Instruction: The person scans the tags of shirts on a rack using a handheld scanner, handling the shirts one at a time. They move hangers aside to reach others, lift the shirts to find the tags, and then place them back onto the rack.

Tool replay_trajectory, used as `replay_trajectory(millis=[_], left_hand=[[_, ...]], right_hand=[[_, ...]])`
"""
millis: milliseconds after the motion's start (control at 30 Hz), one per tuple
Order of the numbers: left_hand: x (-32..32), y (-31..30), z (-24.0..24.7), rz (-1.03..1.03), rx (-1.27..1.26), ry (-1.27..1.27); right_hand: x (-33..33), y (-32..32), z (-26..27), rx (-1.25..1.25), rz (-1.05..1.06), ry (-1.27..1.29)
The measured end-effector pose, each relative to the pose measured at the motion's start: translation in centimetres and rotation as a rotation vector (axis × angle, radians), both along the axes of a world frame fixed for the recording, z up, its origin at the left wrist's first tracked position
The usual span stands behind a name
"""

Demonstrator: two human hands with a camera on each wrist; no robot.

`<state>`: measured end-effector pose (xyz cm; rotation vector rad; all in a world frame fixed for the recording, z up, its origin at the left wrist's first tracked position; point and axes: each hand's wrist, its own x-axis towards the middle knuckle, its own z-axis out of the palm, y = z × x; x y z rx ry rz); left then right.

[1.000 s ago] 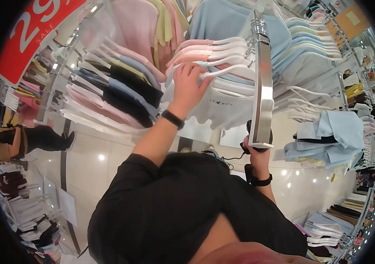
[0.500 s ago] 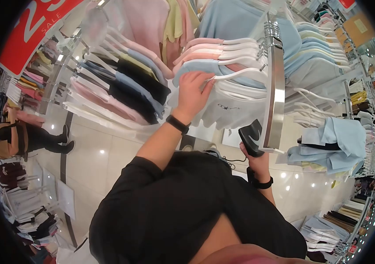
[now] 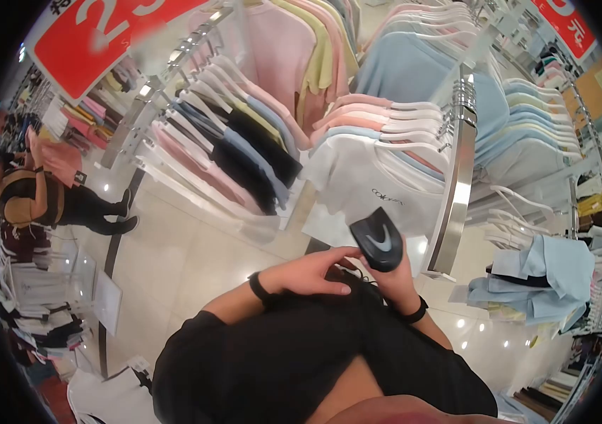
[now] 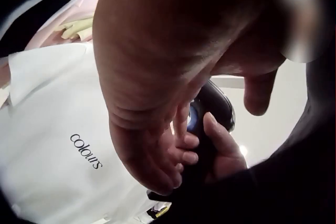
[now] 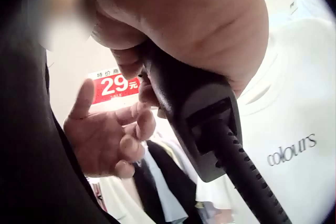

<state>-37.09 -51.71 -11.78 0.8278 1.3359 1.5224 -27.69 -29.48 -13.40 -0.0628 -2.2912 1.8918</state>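
Observation:
My right hand [image 3: 394, 281] grips a black corded handheld device [image 3: 380, 242], its head shaped like a barcode scanner's with a grey curved mark on top. A thick black cable [image 5: 247, 169] leaves the base of its handle in the right wrist view. My left hand [image 3: 313, 272] holds nothing; its fingers bend loosely close beside the right hand, the thumb spread apart [image 5: 100, 142]. Beyond the device hangs a white T-shirt [image 3: 371, 173] printed "colours", on a white hanger [image 3: 414, 150] at the front of the rail. The left wrist view shows the same print [image 4: 86, 150].
A metal rail end [image 3: 454, 212] stands just right of the T-shirt. Pink, black and blue garments [image 3: 244, 159] hang to the left. Folded light blue clothes [image 3: 555, 268] lie at the right. A red sale sign [image 3: 103, 46] hangs upper left; a person [image 3: 54, 198] stands farther left.
My left hand has left the white T-shirt's hanger and come down toward my body. My right hand has brought the black device from behind the rail end leftward and into plain view.

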Motion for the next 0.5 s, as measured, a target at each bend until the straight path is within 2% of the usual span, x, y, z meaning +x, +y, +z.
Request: replay_trajectory(millis=[100,200,300,333,433,500], left_hand=[[1.3,-0.8,0.7,0.188,-0.011,0.049],[3.1,-0.4,2.1,0.478,-0.018,0.022],[4.5,-0.8,4.1,0.541,-0.164,0.155],[5.0,-0.7,5.0,0.626,-0.123,0.111],[5.2,-2.3,6.3,0.669,-0.219,0.386],[4.6,-4.8,9.0,0.645,-0.416,0.551]], right_hand=[[-1.8,-1.5,2.6,0.172,0.111,-0.033],[-2.6,-2.7,2.4,0.047,0.224,-0.006],[-2.9,-3.5,3.0,0.07,0.321,0.04],[-3.0,-3.8,3.2,0.065,0.346,0.074],[-3.0,-4.6,4.0,0.016,0.391,0.012],[-2.9,-4.9,4.0,0.061,0.365,0.114]])
